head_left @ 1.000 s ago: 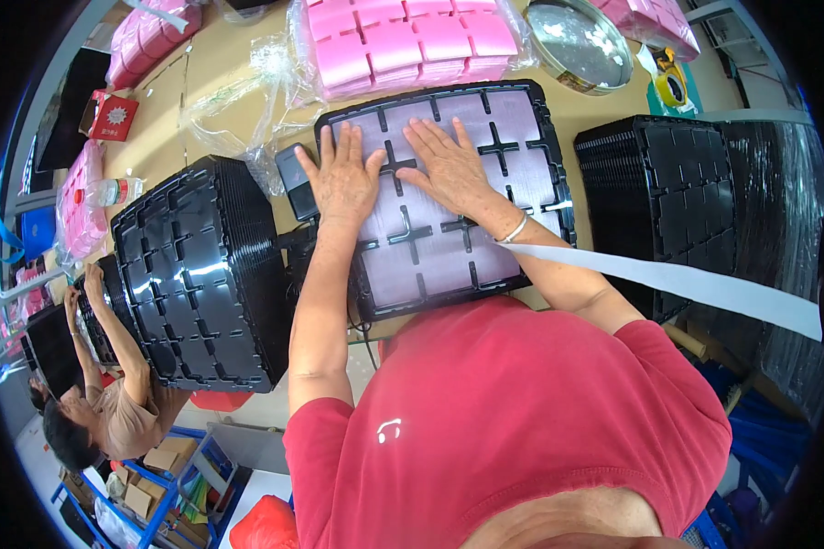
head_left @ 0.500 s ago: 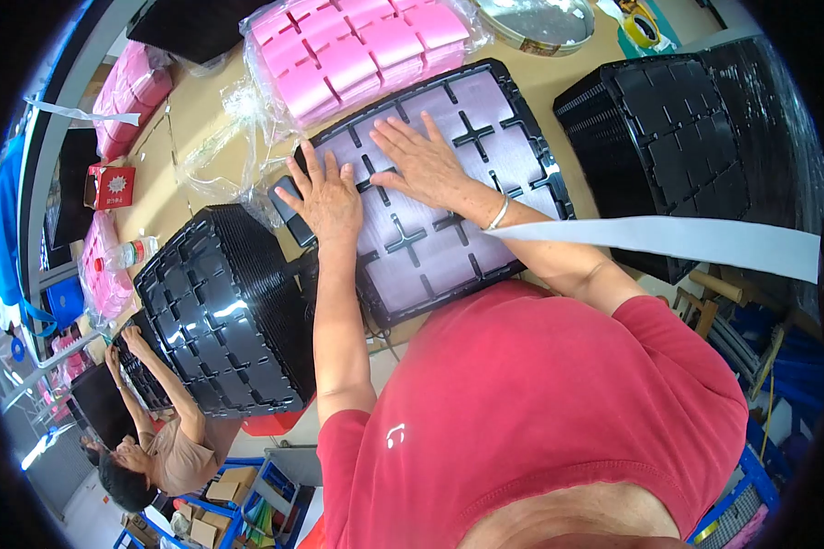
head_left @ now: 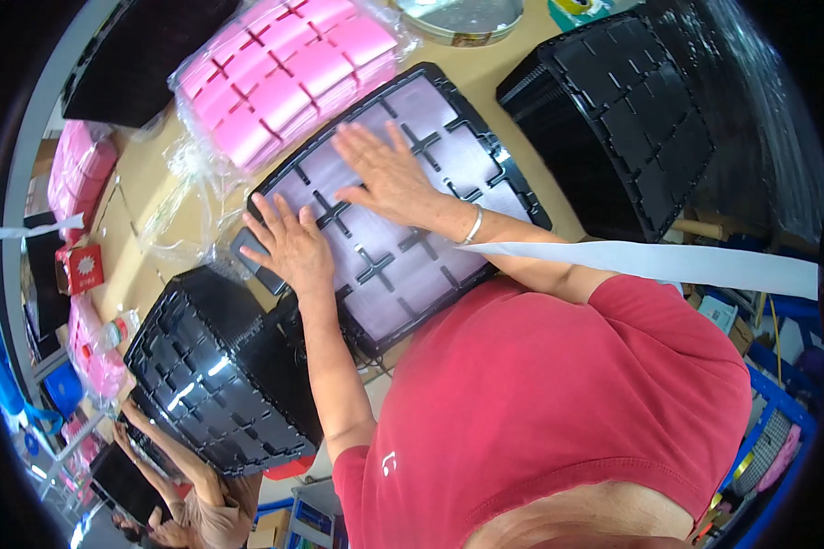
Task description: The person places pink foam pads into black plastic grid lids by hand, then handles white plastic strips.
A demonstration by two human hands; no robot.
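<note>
A pale pink sheet with cross-shaped slots lies in a black plastic tray in front of me, and the tray's black cross ridges show through it. My left hand is spread over the tray's left edge, holding nothing. Fingers apart, my right hand rests flat on or just above the sheet's upper middle, slightly blurred. Under my left hand, beside the tray, a small dark box-like object is partly covered.
Stacked pink slotted sheets in clear plastic lie beyond the tray. Black tray stacks stand at left and right. A round tin sits at the back. A white strip crosses by my right wrist. Another person works at lower left.
The view has turned and shifted, so the tray and stacks appear moved left. My right hand has slid toward the upper left over the sheet. My left hand stays at the tray's left edge.
</note>
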